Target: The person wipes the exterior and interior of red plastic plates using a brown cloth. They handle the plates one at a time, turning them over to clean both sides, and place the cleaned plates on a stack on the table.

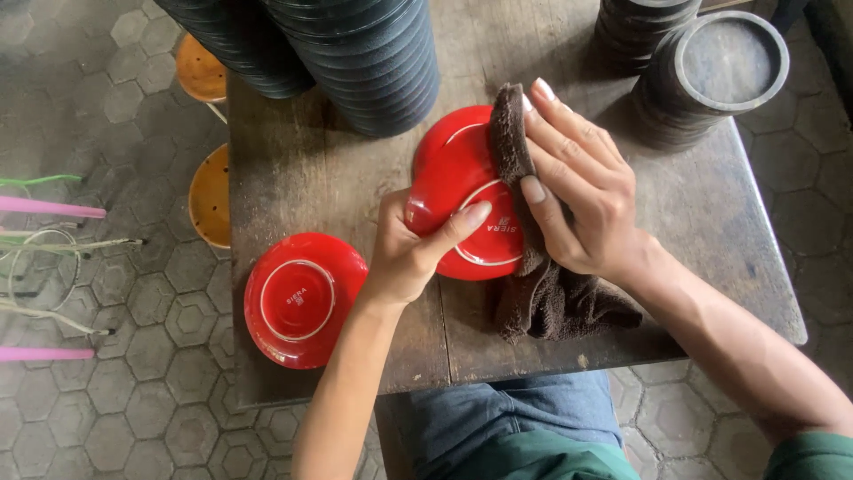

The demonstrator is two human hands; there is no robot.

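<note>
— What's the setting?
— A worn wooden table (338, 169) over grey hexagonal floor tiles (115, 373), with dark stacked bowls (373, 62) at the far edge.
— Any markings?
— A white ring with small lettering on each red dish's underside.
— And the hands?
— The left hand (409, 253) grips the upturned red dish (458, 182); the right hand (582, 191) presses a brown cloth (546, 298) against it. A second red dish (302, 298) lies near left.

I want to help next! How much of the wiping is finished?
One red bowl lies upside down near the table edge, maybe done already. The left hand holds another red bowl while the right hand rubs it with a brown cloth. The tall dark stacks behind look untouched.
</note>
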